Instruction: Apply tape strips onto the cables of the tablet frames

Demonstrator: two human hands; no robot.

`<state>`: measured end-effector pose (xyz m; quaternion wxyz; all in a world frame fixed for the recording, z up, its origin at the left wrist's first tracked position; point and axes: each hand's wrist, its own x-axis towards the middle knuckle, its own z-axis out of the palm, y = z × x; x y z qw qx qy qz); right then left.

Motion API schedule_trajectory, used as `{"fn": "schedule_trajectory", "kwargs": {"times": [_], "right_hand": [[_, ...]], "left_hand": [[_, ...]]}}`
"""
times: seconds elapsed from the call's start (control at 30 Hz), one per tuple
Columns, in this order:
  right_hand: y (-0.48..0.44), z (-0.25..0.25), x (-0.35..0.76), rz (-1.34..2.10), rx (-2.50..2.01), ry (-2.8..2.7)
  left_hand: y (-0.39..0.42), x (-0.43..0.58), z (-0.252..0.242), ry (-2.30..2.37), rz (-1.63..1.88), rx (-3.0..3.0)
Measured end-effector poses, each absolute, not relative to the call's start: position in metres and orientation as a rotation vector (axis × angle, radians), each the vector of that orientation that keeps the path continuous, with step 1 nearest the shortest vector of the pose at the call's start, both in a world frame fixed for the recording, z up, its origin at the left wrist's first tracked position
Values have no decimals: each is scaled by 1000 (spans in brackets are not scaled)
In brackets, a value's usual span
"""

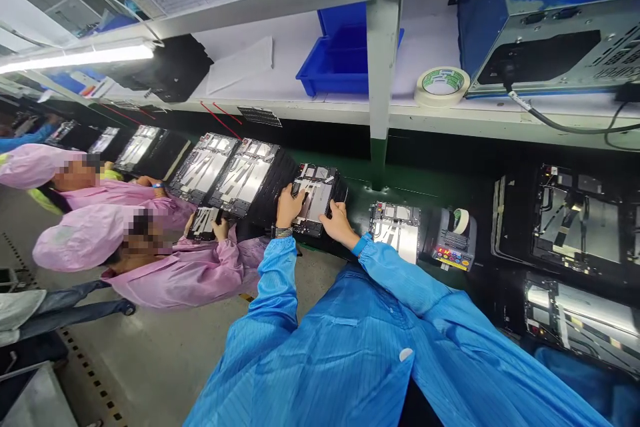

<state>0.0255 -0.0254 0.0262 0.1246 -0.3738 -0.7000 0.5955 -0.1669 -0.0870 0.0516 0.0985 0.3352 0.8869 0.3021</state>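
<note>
"Two pink caps (pixel 80 233) are being worn by co-workers at the far left. What is being held there?"

"A small dark-framed part (pixel 204 223) is being held between both hands of the nearer co-worker (pixel 175 273). Just past it, stacked device panels (pixel 245 173) are being kept side by side."

"Next along, how is the left hand (pixel 289 207) being used?"

"It is being laid at the left edge of a silver-and-black panel (pixel 317 200), its thumb being set over the face. Whether its fingers are being clamped or merely rested cannot be told."

"And where is that panel being kept?"

"In front of the blue coat (pixel 350 340), at the near side of the table (pixel 357 203). Dark layers are being shown behind its right side; whether it is being supported by them cannot be told. Above, a blue bin (pixel 333 67) is being carried by the shelf (pixel 425 123)."

"The right hand (pixel 341 223)?"

"Its thumb and fingers are being clamped on the panel's right edge, and a blue band (pixel 358 247) is being worn at the wrist."

"Farther right?"

"Another open panel (pixel 397 223) is being partly covered by the sleeve. Beside it, a tape roll (pixel 460 221) is being borne by a small grey box (pixel 453 250). At the far right, larger opened units (pixel 580 220) are being lit from above."
</note>
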Motion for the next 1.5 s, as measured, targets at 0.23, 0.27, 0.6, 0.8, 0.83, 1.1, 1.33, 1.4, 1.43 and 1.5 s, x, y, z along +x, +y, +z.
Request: {"fn": "schedule_trajectory", "kwargs": {"times": [0.23, 0.27, 0.6, 0.8, 0.83, 1.1, 1.33, 1.4, 1.43, 1.5], "right_hand": [[-19, 59, 94, 1936, -808, -1839], [-16, 63, 121, 1969, -704, -1821], [20, 8, 388, 1443, -1497, -1167], [20, -4, 387, 1422, -1478, -1056], [19, -5, 382, 1450, -1469, -1049], [11, -16, 368, 1533, -1460, -998], [0, -26, 388, 1472, -1499, -883], [-8, -34, 395, 1462, -1521, -828], [-12, -38, 398, 1464, -1526, -807], [-19, -44, 403, 1470, -1530, -785]], "left_hand": [[-87, -159, 54, 2634, 826, 993], [-90, -153, 60, 2655, 844, 1008], [-109, -211, 216, 2956, 449, 1337], [-83, -287, 203, 2938, 42, 1348], [-81, -288, 200, 2943, 32, 1358], [-79, -280, 199, 2981, -62, 1329], [-70, -283, 192, 3024, -88, 1264], [-65, -280, 193, 3021, -112, 1271], [-64, -278, 193, 3017, -121, 1278], [-62, -274, 194, 3014, -132, 1288]]}}
